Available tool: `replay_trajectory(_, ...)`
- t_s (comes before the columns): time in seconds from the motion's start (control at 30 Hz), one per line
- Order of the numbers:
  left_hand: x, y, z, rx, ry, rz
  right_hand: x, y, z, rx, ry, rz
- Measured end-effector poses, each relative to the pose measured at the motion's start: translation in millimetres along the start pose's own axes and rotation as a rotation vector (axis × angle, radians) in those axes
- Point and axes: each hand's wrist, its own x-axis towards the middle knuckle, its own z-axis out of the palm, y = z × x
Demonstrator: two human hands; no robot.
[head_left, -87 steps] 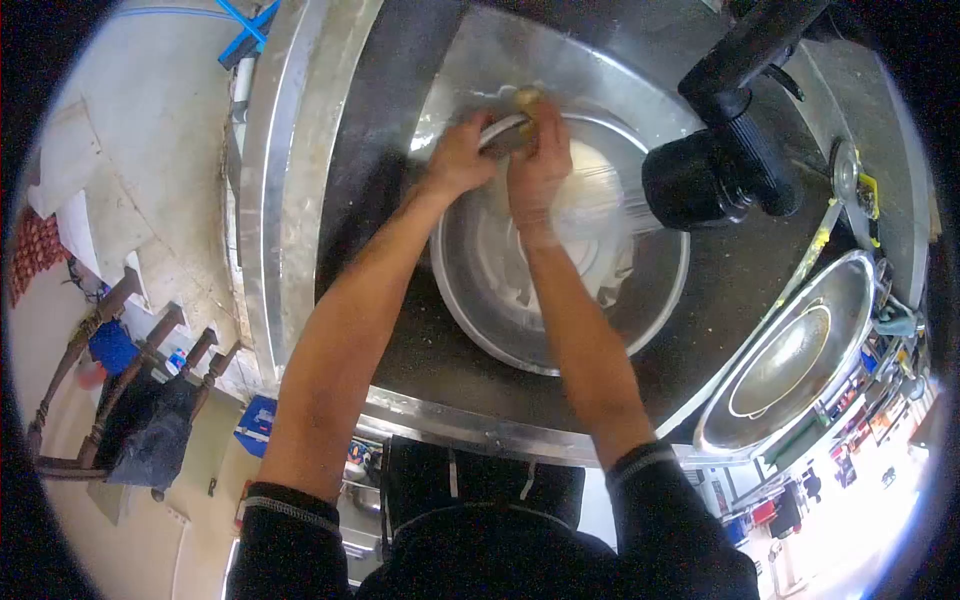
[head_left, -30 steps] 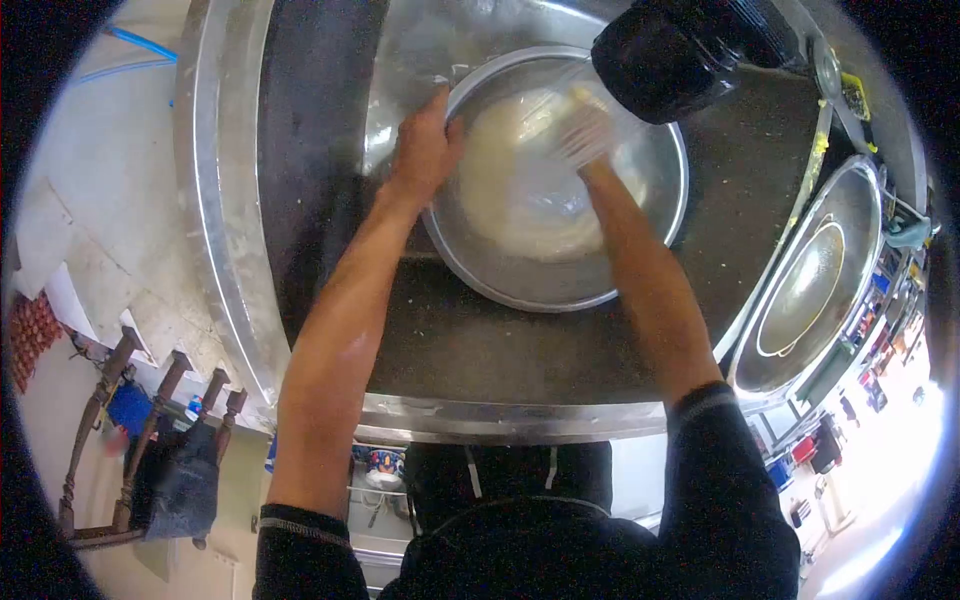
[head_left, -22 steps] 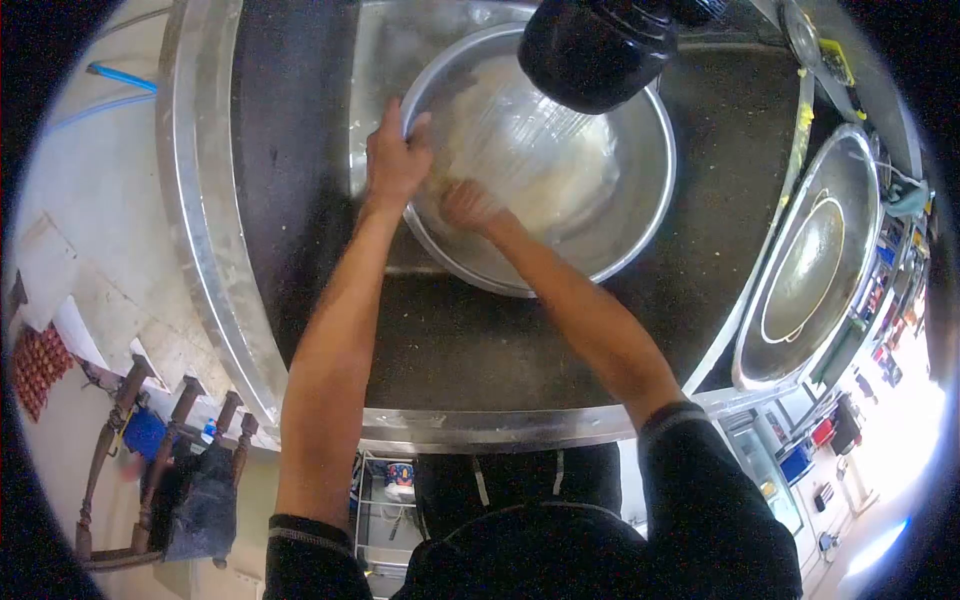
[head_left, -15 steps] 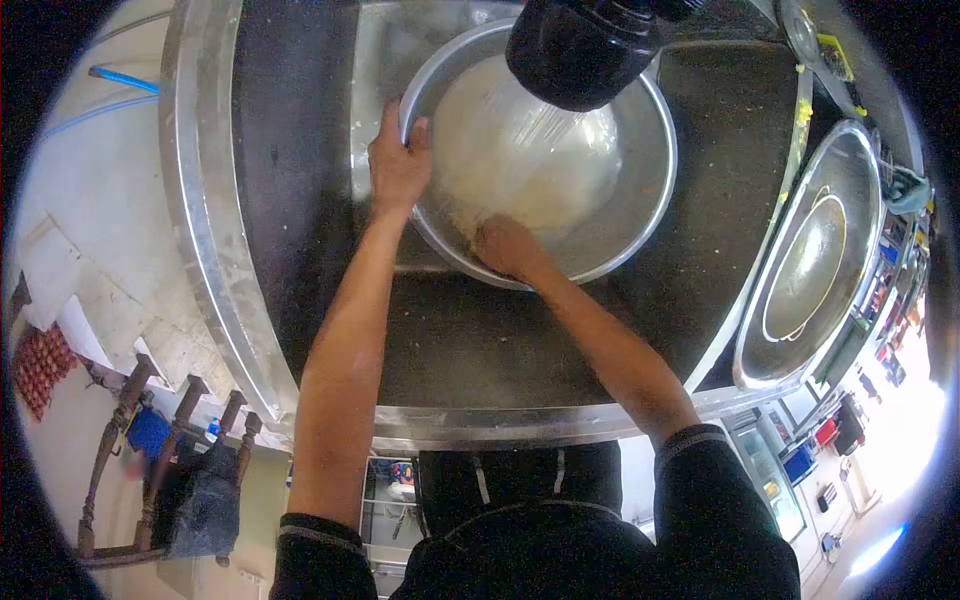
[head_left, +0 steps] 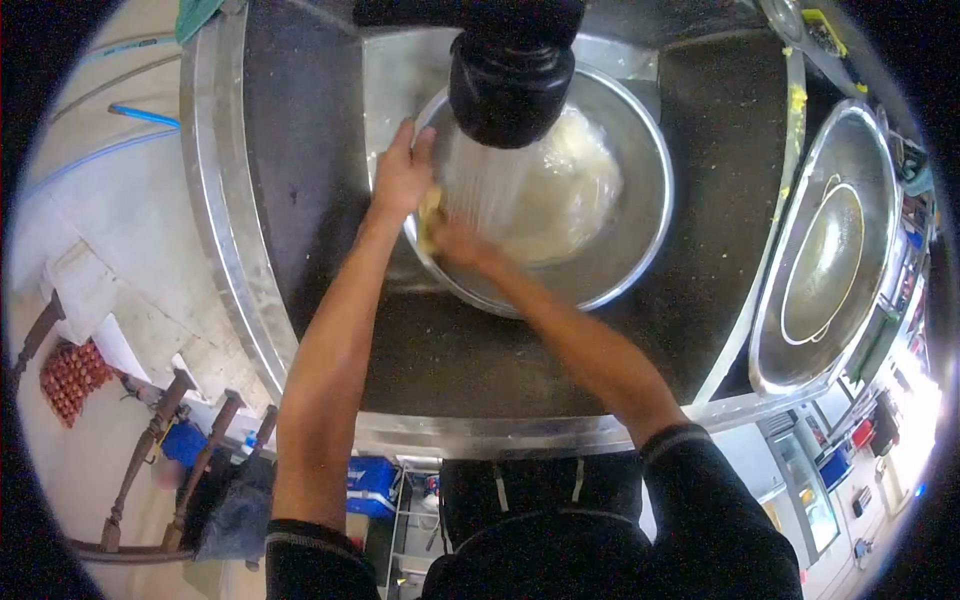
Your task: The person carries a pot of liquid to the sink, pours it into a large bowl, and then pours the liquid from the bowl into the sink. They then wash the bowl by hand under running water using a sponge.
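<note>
A: Left hand (head_left: pixel 403 178) at nine o'clock on the big metal basin (head_left: pixel 669 190), thumb and fingers gripping either side of the rim!

B: Looks like an anchor, that, so the basin can't slide or spin under the rubbing

A: And the right hand (head_left: pixel 462 243)?

B: Inside, towards eight, blurred, but fingers appear closed round a yellowish pad (head_left: pixel 430 220), pressed against the inner wall, right beside the left hand. Good placing, I'd say: push and brace sit close together

A: Black tap head (head_left: pixel 510 95) at eleven, over the basin, water (head_left: pixel 485 190) pouring just beside the pad!

B: Probably there to rinse as it's rubbed. Wide metal pan (head_left: pixel 768 330) tilted out at four, well apart, leaving elbow room
</note>
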Motion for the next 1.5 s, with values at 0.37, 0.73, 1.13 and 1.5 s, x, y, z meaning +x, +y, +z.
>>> replay_trajectory(0.37,28,-22,2,0.123,0.011,0.093,31,-84,-51,0.192,-0.096,0.037)
replay_trajectory(0.73,10,8,-24,-0.034,0.010,0.105,78,-105,-100,0.202,0.132,-0.029)
replay_trajectory(1.13,0,-56,29,-0.542,0.045,-0.004,84,-104,-146,0.112,0.268,-0.143)
replay_trajectory(1.5,-8,-17,7,-0.395,-0.047,-0.166,71,-95,-161,0.545,0.076,-0.048)
